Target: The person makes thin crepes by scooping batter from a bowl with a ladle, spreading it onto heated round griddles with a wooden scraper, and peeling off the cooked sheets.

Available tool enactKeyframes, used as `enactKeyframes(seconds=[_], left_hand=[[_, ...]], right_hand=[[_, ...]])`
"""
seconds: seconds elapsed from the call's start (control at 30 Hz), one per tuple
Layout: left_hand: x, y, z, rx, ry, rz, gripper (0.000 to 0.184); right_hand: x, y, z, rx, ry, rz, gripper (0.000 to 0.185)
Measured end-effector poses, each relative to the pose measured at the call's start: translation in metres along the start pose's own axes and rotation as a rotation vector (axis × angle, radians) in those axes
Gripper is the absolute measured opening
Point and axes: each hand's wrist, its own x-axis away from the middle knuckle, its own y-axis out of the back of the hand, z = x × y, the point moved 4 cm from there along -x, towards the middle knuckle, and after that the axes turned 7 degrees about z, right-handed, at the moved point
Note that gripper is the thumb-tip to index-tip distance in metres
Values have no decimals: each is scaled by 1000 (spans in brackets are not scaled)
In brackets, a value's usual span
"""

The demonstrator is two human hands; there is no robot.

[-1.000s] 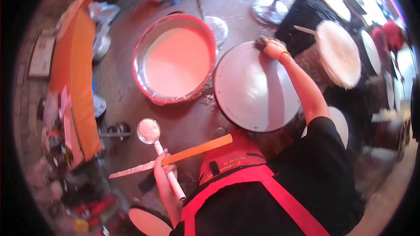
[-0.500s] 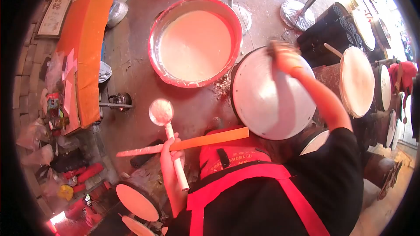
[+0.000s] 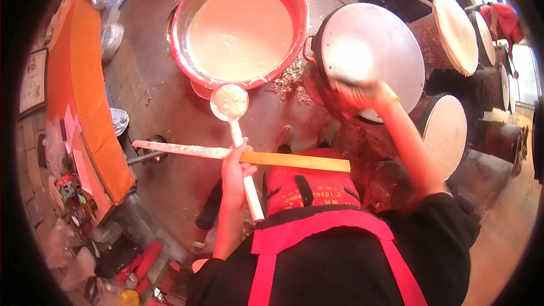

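Note:
My left hand (image 3: 234,163) is closed around a white-handled ladle (image 3: 230,102) and a long flat scraper (image 3: 300,161). The two cross in my fist. Pale batter coats the ladle's bowl, which is near the tub's front rim, and smears the scraper's left half; its right half is yellow. My right hand (image 3: 371,97), blurred, is bent over the near left edge of a round griddle (image 3: 391,39). A dark thing (image 3: 344,86) shows under its fingers, too smeared to name. The griddle's grey top carries a bright glare.
A large red-rimmed tub (image 3: 177,28) of pale batter (image 3: 241,34) stands left of the griddle. Several drums with pale round tops, including a near one (image 3: 446,133), line the right side. An orange table (image 3: 85,96) runs along the left. My red apron (image 3: 311,187) is below.
My right hand has swept from the griddle's far edge to its near left edge. My left hand still grips ladle and scraper. The whole view has shifted, with tub and griddle higher up.

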Motion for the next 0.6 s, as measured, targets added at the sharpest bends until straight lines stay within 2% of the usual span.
enactKeyframes(seconds=[0.07,0.1,0.17,0.23,0.27,0.3,0.33,0.37,0.4,0.43,0.47,0.5,0.53,0.57,0.6], left_hand=[[8,3,7,-65,22,-8,32],[9,6,9,-88,29,5,33],[17,7,18,-133,51,24,33],[26,-1,30,-189,73,51,33],[29,-7,36,-209,91,76,31],[31,-12,44,-230,98,104,30],[32,-19,53,-252,112,136,29],[31,-27,62,-276,125,177,28],[28,-30,73,-286,166,223,25],[29,-39,83,-324,181,251,18],[33,-49,92,-501,132,277,14],[37,-68,107,-677,85,340,12],[38,-76,121,-680,145,387,13],[35,-80,137,-700,231,446,14],[23,-87,154,-773,243,530,16]], right_hand=[[-16,-51,-36,-512,-423,152,38],[-20,-81,-36,-705,-489,115,41],[-30,-135,8,-297,-224,704,41],[2,-156,31,76,171,1079,40],[38,-134,25,164,338,1044,35],[81,-94,28,616,855,963,36],[132,-44,23,1048,1374,767,37],[183,10,14,1452,1877,435,38],[230,64,4,1805,2333,-87,40],[261,127,23,1838,2495,-364,41],[288,187,25,1425,2109,309,41],[314,249,28,803,1743,800,42],[334,336,42,385,1738,566,42],[347,436,64,135,1848,594,34],[361,524,54,-107,1911,484,29]])
